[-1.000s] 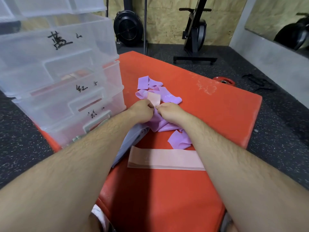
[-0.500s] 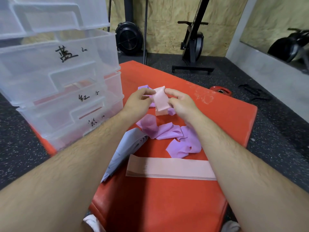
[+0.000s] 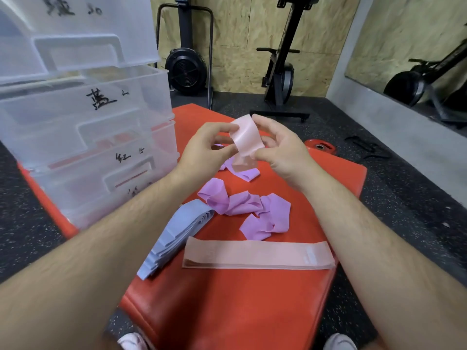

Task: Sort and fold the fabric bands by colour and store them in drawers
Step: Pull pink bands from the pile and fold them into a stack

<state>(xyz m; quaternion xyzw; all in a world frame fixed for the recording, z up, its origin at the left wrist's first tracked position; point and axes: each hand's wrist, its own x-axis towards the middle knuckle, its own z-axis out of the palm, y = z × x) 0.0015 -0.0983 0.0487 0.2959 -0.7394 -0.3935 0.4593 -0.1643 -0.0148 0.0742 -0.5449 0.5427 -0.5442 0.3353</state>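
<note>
Small pale pink band [image 3: 246,137]: thin, smooth, faintly glossy.
Crumpled purple bands [image 3: 242,205]: thin, smooth, matt.
Long flat pink band [image 3: 257,255]: woven cloth, matt.
Folded grey-blue band [image 3: 177,236]: cloth, matt.
Clear stacked drawers [image 3: 75,117]: translucent plastic, glossy.
Red padded mat [image 3: 227,311]: smooth, slight sheen.

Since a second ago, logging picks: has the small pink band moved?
Yes: small pink band lifted off the purple bands on the red mat, pinched by left hand and right hand.

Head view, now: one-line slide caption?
Left hand and right hand pinch a pale pink band above a red mat strewn with purple bands, beside clear labelled drawers.
</note>
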